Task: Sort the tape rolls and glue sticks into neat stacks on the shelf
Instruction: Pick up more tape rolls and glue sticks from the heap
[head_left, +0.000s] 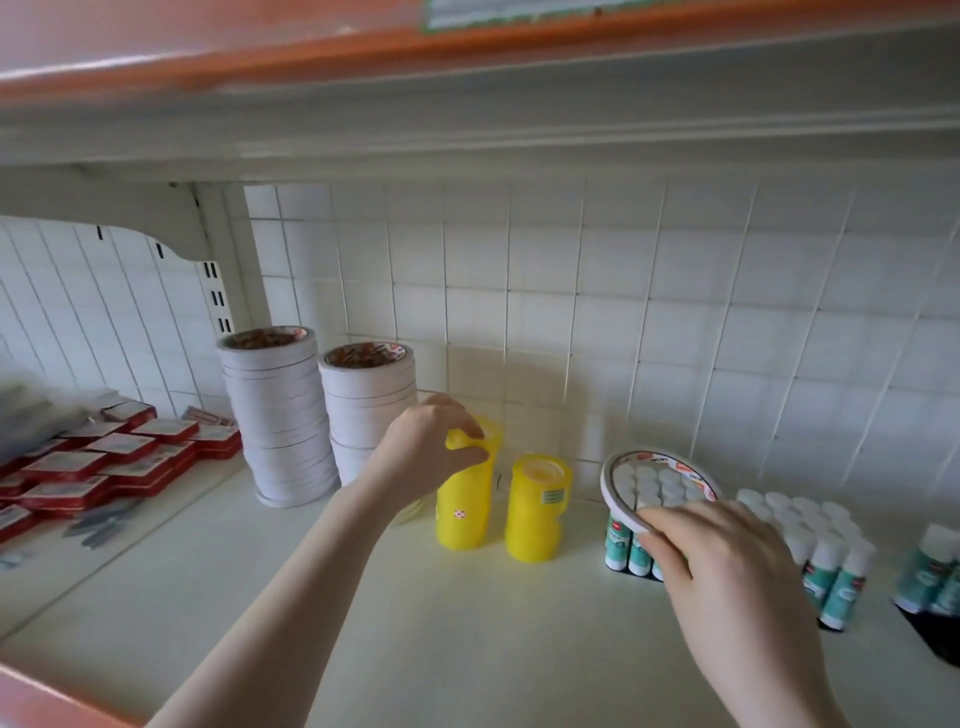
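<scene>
A thin white tape roll (655, 483) is being pinched at its near edge by the right hand (727, 566), fingers curled over the rim, and it is hanging tilted just above a block of upright glue sticks (631, 551) on the right of the shelf (415, 623). It is looking light and stiff — a hollow ring that should ride well on a rim pinch, though a single narrow roll could easily tip once set on edge. To its left, the left hand (431, 452) is wrapping fingers and thumb round the top of a yellow tape stack (465, 512); a second yellow stack (537, 506) is standing just beside it. These wrapped columns are probably slick and top-heavy, so holding low would be steadier. Farther left, two tall white tape stacks (317, 410) are standing against the grid back wall (675, 312) — likely where the loose roll belongs.
</scene>
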